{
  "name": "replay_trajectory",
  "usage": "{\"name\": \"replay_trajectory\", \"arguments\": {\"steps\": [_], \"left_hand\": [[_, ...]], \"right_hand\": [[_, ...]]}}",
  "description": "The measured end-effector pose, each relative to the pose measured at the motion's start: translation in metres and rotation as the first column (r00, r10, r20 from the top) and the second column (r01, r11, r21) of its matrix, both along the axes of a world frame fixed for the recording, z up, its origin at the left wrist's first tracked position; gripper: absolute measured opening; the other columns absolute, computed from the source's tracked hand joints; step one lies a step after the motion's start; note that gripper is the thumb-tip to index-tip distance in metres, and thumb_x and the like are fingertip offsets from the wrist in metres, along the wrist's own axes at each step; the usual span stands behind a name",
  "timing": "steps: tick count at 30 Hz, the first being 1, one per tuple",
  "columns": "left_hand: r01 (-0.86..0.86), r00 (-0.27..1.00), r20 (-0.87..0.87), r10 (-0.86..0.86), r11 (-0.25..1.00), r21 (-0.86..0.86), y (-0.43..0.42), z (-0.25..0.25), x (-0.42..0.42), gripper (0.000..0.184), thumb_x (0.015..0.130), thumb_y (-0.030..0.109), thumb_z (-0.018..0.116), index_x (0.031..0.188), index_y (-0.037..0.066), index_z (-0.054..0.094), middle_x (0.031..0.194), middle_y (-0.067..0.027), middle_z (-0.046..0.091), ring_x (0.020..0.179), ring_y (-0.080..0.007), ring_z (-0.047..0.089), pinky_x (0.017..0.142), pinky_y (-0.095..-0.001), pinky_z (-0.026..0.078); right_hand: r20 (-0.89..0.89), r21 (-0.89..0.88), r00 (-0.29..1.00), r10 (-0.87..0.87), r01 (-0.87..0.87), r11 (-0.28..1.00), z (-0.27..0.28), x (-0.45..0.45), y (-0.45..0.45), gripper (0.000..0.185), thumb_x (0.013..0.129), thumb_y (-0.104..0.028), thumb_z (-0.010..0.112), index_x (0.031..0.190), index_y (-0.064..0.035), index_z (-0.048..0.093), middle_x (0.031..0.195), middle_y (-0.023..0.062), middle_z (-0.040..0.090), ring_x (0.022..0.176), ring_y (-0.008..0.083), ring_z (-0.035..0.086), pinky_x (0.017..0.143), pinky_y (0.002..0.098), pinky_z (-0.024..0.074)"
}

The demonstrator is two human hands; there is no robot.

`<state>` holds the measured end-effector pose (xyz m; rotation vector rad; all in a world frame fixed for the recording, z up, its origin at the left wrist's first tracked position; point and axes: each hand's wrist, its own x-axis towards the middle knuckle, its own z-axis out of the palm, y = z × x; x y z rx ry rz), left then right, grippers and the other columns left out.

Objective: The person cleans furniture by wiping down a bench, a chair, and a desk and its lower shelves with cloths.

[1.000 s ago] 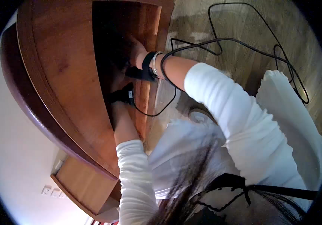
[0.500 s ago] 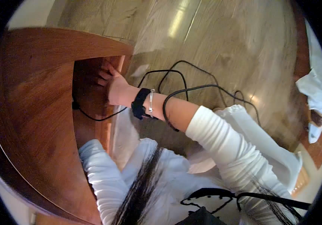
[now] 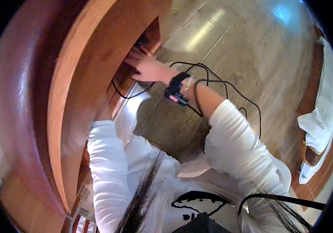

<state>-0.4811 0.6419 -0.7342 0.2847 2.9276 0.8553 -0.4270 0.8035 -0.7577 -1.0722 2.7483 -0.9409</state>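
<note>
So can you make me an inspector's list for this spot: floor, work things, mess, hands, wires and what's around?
Surface: wood-look floor, bright streak of light on it; spills, nothing seen.
Work things: wooden cabinet with a dark opening; its contents can't be made out.
Clutter: crumpled white cloth by the right edge of the view.
Hands: right hand at the opening, fingers spread; left hand hidden behind the cabinet's front, forearm visible.
Cables: thin black cable looped loosely over the floor and around the right arm.
Surroundings: lighter brown furniture at lower left; other people, nothing seen.
</note>
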Motion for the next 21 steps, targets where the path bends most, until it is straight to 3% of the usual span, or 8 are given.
{"name": "replay_trajectory", "arguments": {"steps": [1,3,4,6,7,15,18,21], "left_hand": [[0.005,1.0,-0.008,-0.005,1.0,0.014,0.001,0.0,0.003,0.07,0.076,0.052,0.053,0.124,0.003,0.037,0.131,-0.0164,0.035,0.119,-0.0311,0.035,0.098,-0.0381,0.029],[0.024,1.0,-0.011,-0.023,0.999,0.028,0.013,0.003,0.004,0.069,0.077,0.051,0.053,0.124,0.003,0.037,0.131,-0.0161,0.035,0.119,-0.031,0.035,0.098,-0.0379,0.029],[0.031,0.999,-0.015,-0.031,0.999,0.041,0.019,-0.003,0.008,0.069,0.077,0.051,0.052,0.124,0.003,0.037,0.131,-0.016,0.035,0.119,-0.0309,0.035,0.098,-0.0378,0.029],[0.047,0.999,-0.026,-0.045,0.997,0.057,0.036,-0.007,0.01,0.068,0.078,0.051,0.052,0.124,0.003,0.037,0.131,-0.0156,0.036,0.119,-0.0307,0.035,0.098,-0.0376,0.029],[0.045,0.998,-0.04,-0.043,0.997,0.067,0.047,-0.011,0.008,0.068,0.078,0.05,0.052,0.124,0.003,0.037,0.131,-0.0155,0.036,0.119,-0.0306,0.036,0.098,-0.0375,0.029],[-0.113,0.988,-0.08,0.134,0.968,0.223,0.117,-0.041,-0.001,0.059,0.078,0.034,0.059,0.123,0.003,0.038,0.125,-0.0142,0.042,0.113,-0.0262,0.042,0.095,-0.0353,0.033],[-0.123,0.985,-0.081,0.151,0.951,0.282,0.119,-0.047,0.001,0.057,0.078,0.03,0.061,0.123,0.003,0.037,0.123,-0.0141,0.043,0.112,-0.0256,0.043,0.094,-0.0351,0.034],[-0.06,0.993,-0.064,0.102,0.881,0.469,0.091,-0.047,0.024,0.057,0.078,0.026,0.062,0.123,0.003,0.037,0.121,-0.0139,0.045,0.111,-0.025,0.044,0.093,-0.0349,0.036]], "right_hand": [[-0.008,-0.008,1.0,0.015,-0.015,1.0,0.006,0.006,0.004,0.064,0.068,-0.026,0.059,0.125,-0.0052,0.038,0.13,0.016,0.034,0.125,0.0294,0.026,0.101,0.0491,0.0188],[0.0,-0.338,1.0,-0.03,0.028,0.941,0.02,0.015,0.017,0.047,0.068,-0.012,0.057,0.113,-0.0057,0.048,0.118,0.0141,0.045,0.115,0.0283,0.038,0.093,0.0421,0.0328],[0.003,-0.348,1.0,-0.021,0.021,0.937,0.018,0.017,0.035,0.047,0.068,-0.012,0.057,0.113,-0.0057,0.048,0.118,0.0141,0.045,0.115,0.0283,0.038,0.093,0.0421,0.0328],[-0.092,-0.296,0.996,-0.014,-0.014,0.955,0.014,0.019,0.059,0.025,0.066,-0.007,0.055,0.091,-0.0074,0.054,0.094,0.0095,0.052,0.092,0.0272,0.048,0.076,0.0385,0.0402],[-0.193,-0.299,0.979,-0.06,-0.001,0.954,0.019,0.019,0.061,0.02,0.064,-0.006,0.055,0.084,-0.0081,0.054,0.082,0.0076,0.048,0.082,0.0266,0.047,0.073,0.0371,0.0402],[-0.349,-0.192,0.936,-0.042,-0.027,0.981,0.047,-0.043,0.071,0.016,0.072,-0.013,0.052,0.086,-0.0068,0.055,0.082,0.0123,0.052,0.083,0.0304,0.05,0.074,0.0381,0.0409],[-0.315,-0.146,0.947,0.064,-0.114,0.983,0.057,-0.057,0.076,0.015,0.072,-0.013,0.052,0.085,-0.0058,0.056,0.079,0.0137,0.052,0.08,0.0321,0.051,0.072,0.0388,0.0415],[-0.259,-0.074,0.953,0.156,-0.18,0.981,0.069,-0.049,0.087,0.014,0.072,-0.011,0.053,0.084,-0.0046,0.055,0.077,0.0133,0.051,0.078,0.0317,0.051,0.071,0.0384,0.0417]]}}
